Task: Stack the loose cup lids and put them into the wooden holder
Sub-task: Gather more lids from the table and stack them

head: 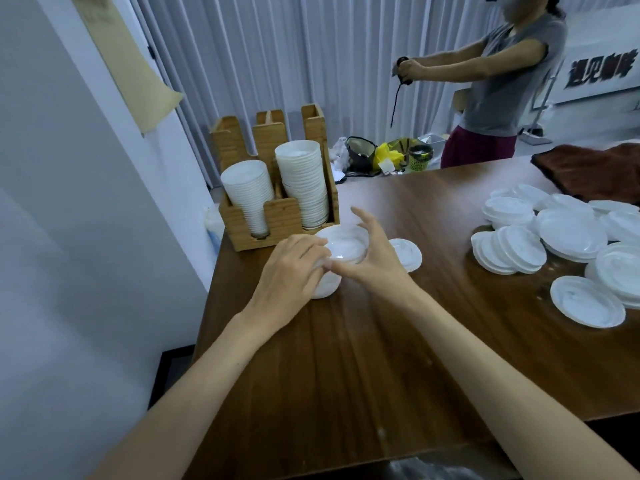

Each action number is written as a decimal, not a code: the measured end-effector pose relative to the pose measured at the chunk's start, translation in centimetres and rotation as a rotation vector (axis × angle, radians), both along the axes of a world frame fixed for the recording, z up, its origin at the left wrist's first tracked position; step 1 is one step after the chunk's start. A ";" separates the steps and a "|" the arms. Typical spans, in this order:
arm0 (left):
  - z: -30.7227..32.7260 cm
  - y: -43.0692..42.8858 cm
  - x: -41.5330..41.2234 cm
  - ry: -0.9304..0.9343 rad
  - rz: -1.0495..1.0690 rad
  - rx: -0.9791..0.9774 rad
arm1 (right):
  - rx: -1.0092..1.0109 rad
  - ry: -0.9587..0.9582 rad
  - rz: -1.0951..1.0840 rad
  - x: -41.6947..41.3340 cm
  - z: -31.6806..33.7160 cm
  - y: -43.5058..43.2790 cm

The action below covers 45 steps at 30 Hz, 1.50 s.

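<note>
A short stack of white cup lids [346, 245] stands on the brown table just in front of the wooden holder [277, 216]. My left hand [291, 271] grips its left side with curled fingers. My right hand [372, 252] curves round its right side, thumb at the front and fingers raised over the back. One single lid [408, 254] lies flat just right of my right hand. The holder has two tilted stacks of lids in it [304, 181]. Several loose lids [561, 244] lie in overlapping heaps at the table's right.
A white wall runs along the table's left edge [207, 306]. A brown cloth [595, 171] lies at the far right corner. Behind the table stands a person [502, 81] holding a dark cord, with bags and a small basket [420, 157] on the floor.
</note>
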<state>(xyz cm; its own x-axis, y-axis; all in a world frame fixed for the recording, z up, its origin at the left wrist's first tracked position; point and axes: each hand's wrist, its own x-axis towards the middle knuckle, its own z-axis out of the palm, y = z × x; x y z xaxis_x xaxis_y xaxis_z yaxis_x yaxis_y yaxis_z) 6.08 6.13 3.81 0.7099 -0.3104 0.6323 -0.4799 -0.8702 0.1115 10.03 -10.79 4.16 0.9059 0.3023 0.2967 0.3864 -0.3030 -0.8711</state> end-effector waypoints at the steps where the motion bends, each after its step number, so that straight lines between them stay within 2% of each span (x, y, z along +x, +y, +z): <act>1: 0.1 0.3 -0.1 0.016 -0.018 -0.004 | 0.007 -0.011 0.000 0.0 -0.1 0.6; 6: -0.2 1.0 -0.7 0.085 -0.045 -0.065 | 0.042 0.010 0.090 -0.4 0.3 2.4; 11: -1.4 3.0 -0.7 0.193 0.064 -0.317 | 0.021 0.035 0.108 0.1 -1.6 1.9; 15: -1.9 3.5 -0.9 0.322 0.057 -0.314 | -0.044 0.080 0.113 0.1 -3.6 1.7; 19: -1.8 2.9 -0.4 0.350 0.044 -0.323 | -0.005 0.136 0.120 0.2 -4.9 2.2; 29: -2.4 1.7 0.0 0.302 0.066 -0.070 | 0.038 0.139 0.108 0.9 -6.7 2.9; 45: -1.8 0.0 0.4 0.328 0.043 0.103 | 0.021 0.111 0.111 0.6 -6.6 2.9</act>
